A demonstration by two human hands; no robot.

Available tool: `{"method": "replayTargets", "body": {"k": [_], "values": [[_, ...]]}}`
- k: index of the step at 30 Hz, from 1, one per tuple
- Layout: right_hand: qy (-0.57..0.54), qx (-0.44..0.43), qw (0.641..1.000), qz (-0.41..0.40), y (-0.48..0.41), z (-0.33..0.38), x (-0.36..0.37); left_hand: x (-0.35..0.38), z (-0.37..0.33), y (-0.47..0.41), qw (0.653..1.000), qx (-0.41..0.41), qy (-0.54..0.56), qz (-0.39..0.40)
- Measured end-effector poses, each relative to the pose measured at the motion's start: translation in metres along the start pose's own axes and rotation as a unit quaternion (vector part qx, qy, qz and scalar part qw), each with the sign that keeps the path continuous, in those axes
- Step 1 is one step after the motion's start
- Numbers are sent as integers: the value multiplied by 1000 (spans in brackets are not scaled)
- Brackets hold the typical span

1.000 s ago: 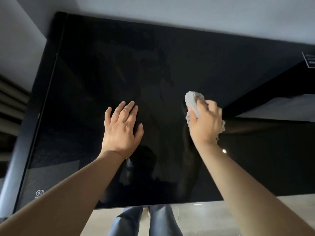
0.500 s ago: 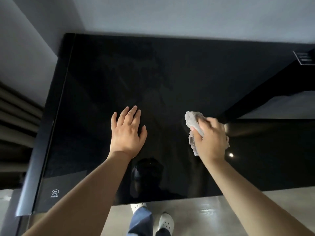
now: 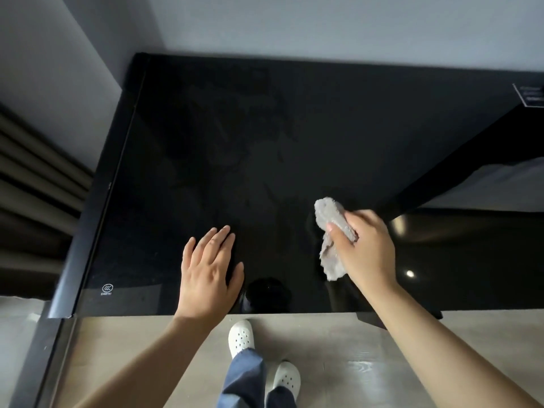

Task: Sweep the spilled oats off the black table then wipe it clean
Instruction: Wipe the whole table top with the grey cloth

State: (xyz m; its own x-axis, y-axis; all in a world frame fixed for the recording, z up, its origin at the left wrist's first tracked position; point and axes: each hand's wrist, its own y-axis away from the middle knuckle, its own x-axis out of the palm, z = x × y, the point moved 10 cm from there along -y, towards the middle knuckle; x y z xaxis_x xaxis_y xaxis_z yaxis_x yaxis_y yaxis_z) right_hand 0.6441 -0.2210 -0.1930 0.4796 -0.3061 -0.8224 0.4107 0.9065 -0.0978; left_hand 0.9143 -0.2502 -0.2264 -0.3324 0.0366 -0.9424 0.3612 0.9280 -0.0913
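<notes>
Head view: wiping the black bench with a grey cloth.

Nearest, at 6 o'clock, white shoes (image 3: pixel 241 338) stand on the pale floor (image 3: pixel 338 343). Past them the left grip (image 3: pixel 209 278) lies flat on the bench (image 3: pixel 265 128), fingers straight, holding nothing. At its 3 o'clock the right grip (image 3: pixel 368 248) is clamped round a bunched grey cloth (image 3: pixel 331 260) held against the glossy top. The cloth looks soft, light and limp, and is best held as a wad in the palm. No oats show. Faint smears toward 12 o'clock are likely the next patch. Beyond is a grey wall (image 3: pixel 294 22).
</notes>
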Motion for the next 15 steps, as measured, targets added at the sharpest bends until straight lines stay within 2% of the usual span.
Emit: {"method": "replayTargets", "body": {"k": [2,5,11,13,15], "values": [[80,18,996,-41,1,-5,7,2,0,1,1000,1,-7,1],[147,-32,987,-61,36,11,19,3,-1,1,1000,-6,-9,3],[83,-120,989,6,93,28,16,1,-2,2,1000,-8,-19,3],[21,-116,993,32,97,26,9,0,-3,2,1000,-8,-17,3],[0,-96,995,10,86,17,-5,0,-4,2,1000,-9,-17,2]]}}
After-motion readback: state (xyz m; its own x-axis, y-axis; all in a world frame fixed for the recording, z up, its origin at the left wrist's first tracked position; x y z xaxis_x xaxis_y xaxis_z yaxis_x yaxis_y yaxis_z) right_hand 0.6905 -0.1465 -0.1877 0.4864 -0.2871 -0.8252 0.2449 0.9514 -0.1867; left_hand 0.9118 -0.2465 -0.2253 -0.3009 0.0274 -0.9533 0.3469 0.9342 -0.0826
